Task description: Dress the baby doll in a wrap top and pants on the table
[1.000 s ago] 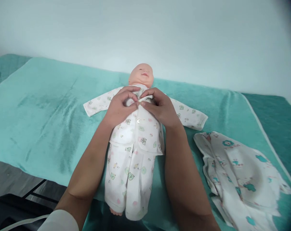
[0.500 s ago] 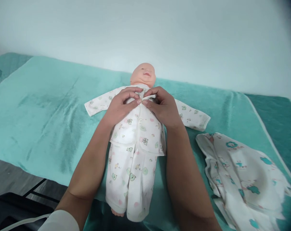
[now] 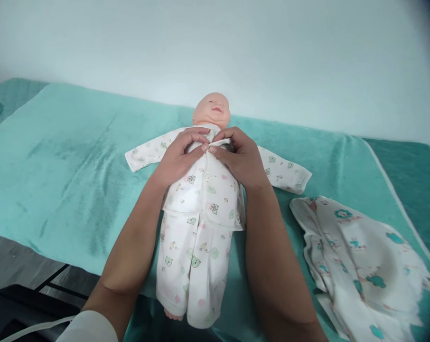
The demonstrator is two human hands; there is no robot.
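Note:
A baby doll [image 3: 210, 110] lies on its back, dressed in a white printed jacket [image 3: 191, 190] and matching trousers [image 3: 175, 256]. Both sleeves stretch out to the sides. On the upper chest, my left hand [image 3: 182, 156] pinches the jacket's front opening with thumb and fingers. My right hand [image 3: 240, 154] grips the facing edge, its fingertips almost touching those of my left hand. A folded bit of cloth rises between them. One round button [image 3: 207, 178] shows lower on the jacket front. The fingers hide what lies directly under them.
The doll rests on a green cover [image 3: 76, 156] over a bed against a pale wall [image 3: 215, 47]. Another white printed garment [image 3: 357, 261] lies crumpled at the right. A black object [image 3: 26, 311] stands at the lower left, with a pale cable across it.
Both hands have shifted very slightly on the jacket's chest, with the fingertips still pinching the cloth. The doll and the other garment have stayed in place.

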